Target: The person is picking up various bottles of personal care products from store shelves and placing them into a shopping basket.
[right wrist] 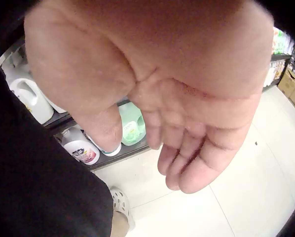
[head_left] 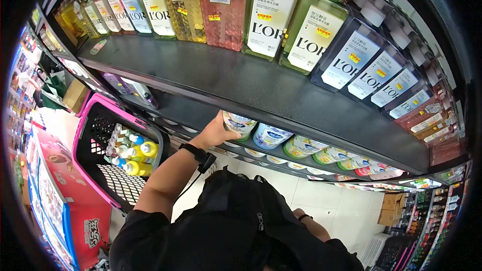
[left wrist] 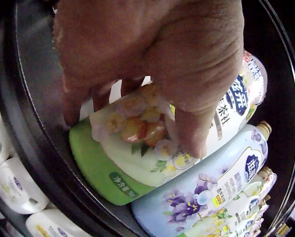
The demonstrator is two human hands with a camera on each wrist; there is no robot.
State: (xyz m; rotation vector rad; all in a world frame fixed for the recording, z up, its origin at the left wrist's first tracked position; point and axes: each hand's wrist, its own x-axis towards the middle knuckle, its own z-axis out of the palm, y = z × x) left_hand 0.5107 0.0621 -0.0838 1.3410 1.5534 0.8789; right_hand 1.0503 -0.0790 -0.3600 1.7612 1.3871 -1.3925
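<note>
My left hand (head_left: pixel 217 131) grips a white-and-green body wash bottle (left wrist: pixel 113 170) on the lower shelf, thumb over its front label and the other fingers round its far side. In the left wrist view the bottle stands beside a pale blue body wash bottle (left wrist: pixel 187 197) with purple flowers on its label. More bottles of the same shape continue the row beyond it. My right hand (right wrist: pixel 152 94) hangs low over the floor with loosely bent fingers and holds nothing.
Large pump bottles (head_left: pixel 268 20) line the upper shelf (head_left: pixel 201 65), which overhangs the left hand's work. A black-and-pink shopping basket (head_left: pixel 83 135) at the left holds several yellow and clear bottles (head_left: pixel 138 168). White jugs (left wrist: pixel 19 187) sit on a lower shelf.
</note>
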